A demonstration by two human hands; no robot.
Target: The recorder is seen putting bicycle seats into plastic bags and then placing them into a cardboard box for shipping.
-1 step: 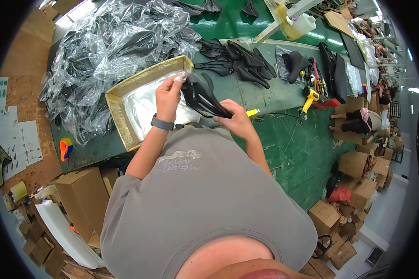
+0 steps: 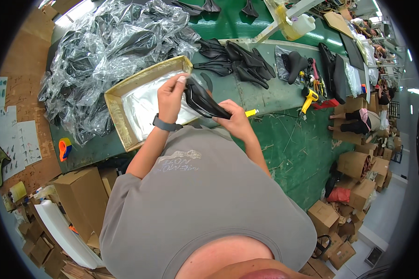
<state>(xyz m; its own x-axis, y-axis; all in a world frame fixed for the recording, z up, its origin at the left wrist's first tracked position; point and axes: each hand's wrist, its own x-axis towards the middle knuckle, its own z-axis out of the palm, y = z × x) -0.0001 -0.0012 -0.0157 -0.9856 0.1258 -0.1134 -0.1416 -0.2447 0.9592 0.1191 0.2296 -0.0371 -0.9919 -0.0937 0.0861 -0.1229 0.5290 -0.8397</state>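
Observation:
A black bicycle saddle (image 2: 204, 101) is held tilted in front of my chest, above the front edge of the bench. My left hand (image 2: 171, 96), with a dark watch on its wrist, pinches the saddle's upper left end. The opposite, lower right end is gripped by my right hand (image 2: 234, 117); its fingers underneath are partly hidden. Just behind my left hand lies an open, shallow cardboard box (image 2: 117, 122) with clear plastic bags (image 2: 137, 104) in it. Several more black saddles (image 2: 249, 60) lie in a group farther back on the bench.
A big heap of plastic-wrapped saddles (image 2: 111, 56) covers the left of the bench. To the right are a yellow heat gun (image 2: 309, 100), hand tools and a bagged saddle (image 2: 295, 65). An orange-and-blue tape dispenser (image 2: 64, 149) stands at the left edge. Cardboard boxes (image 2: 81, 195) flank me.
The saddle has rolled slightly in my hands, so its slots show less and its smooth side more. My left fingers have shifted a little at its end.

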